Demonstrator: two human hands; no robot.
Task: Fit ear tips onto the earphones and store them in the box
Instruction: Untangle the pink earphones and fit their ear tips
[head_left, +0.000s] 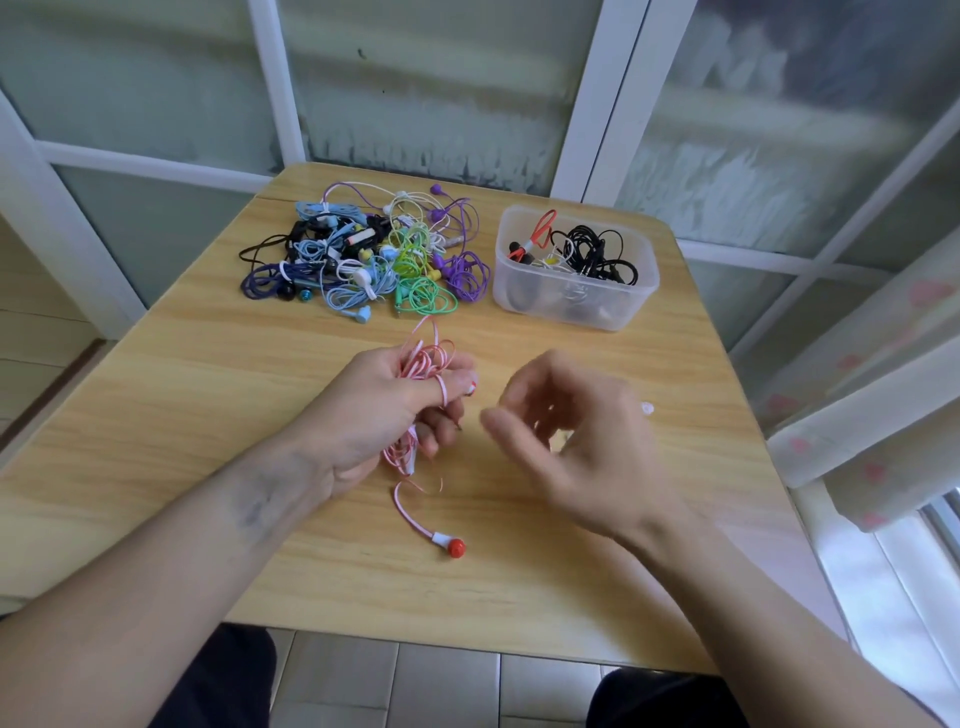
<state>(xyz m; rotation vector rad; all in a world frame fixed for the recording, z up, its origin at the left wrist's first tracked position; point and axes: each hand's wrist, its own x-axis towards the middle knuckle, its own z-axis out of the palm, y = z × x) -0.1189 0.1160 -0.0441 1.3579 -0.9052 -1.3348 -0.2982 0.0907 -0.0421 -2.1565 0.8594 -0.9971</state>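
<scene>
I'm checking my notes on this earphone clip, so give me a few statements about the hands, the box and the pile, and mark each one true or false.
1. The left hand holds a bundle of pink cable. True.
2. The box is empty. False: it already holds black and red earphones.
3. A red earbud hangs below the left hand, near the table. True.
4. The pile lies right of the box. False: it lies left of it.
5. The right hand grips the box. False: it is apart from the box, blurred, fingers loosely curled; whether it pinches anything cannot be told.
</scene>
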